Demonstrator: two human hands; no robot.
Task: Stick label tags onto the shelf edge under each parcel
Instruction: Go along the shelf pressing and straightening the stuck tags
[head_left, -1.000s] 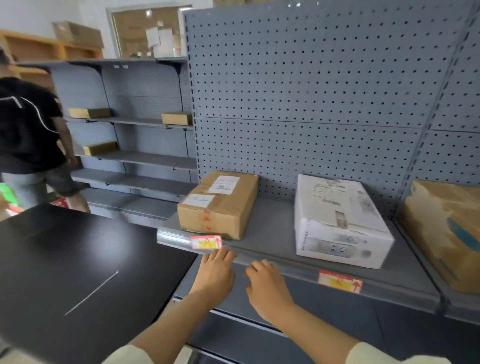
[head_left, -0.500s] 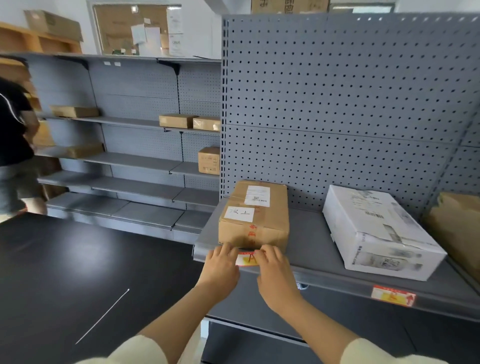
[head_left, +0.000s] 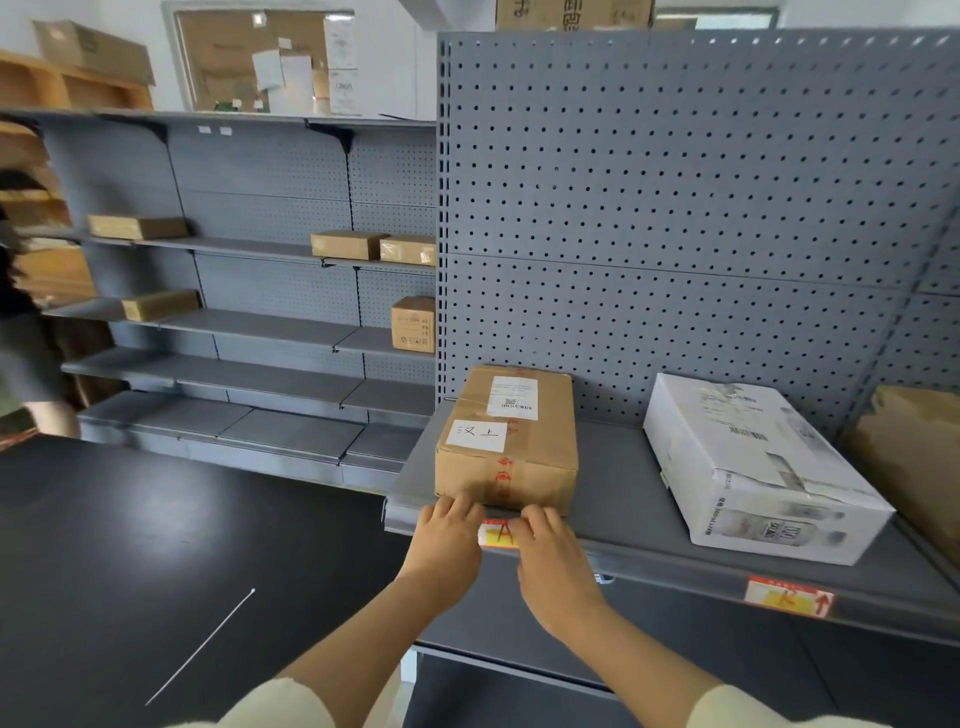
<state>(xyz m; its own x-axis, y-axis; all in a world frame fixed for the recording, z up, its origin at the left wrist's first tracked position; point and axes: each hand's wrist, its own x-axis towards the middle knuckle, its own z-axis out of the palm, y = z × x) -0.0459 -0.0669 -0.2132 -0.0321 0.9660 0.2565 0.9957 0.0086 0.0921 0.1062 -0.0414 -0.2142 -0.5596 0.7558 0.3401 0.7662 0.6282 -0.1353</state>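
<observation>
A red and yellow label tag (head_left: 497, 535) sits on the grey shelf edge (head_left: 649, 564), right under the brown parcel (head_left: 511, 441). My left hand (head_left: 447, 540) pinches the tag's left end. My right hand (head_left: 550, 564) pinches its right end, and only the middle of the tag shows between them. A second label tag (head_left: 789, 596) is stuck on the edge further right, below the white parcel (head_left: 753, 467). A third, brown parcel (head_left: 919, 457) lies at the far right, cut off by the frame.
A black table top (head_left: 130, 571) lies to my left, close to the shelf's left end. Grey shelves (head_left: 249, 322) behind it carry several small cardboard boxes. A person (head_left: 21, 338) stands at the far left edge. Pegboard backs the shelf.
Both hands have come onto the label tag, one at each end, having been to its right on the edge. The view has shifted left, and the person has moved further out.
</observation>
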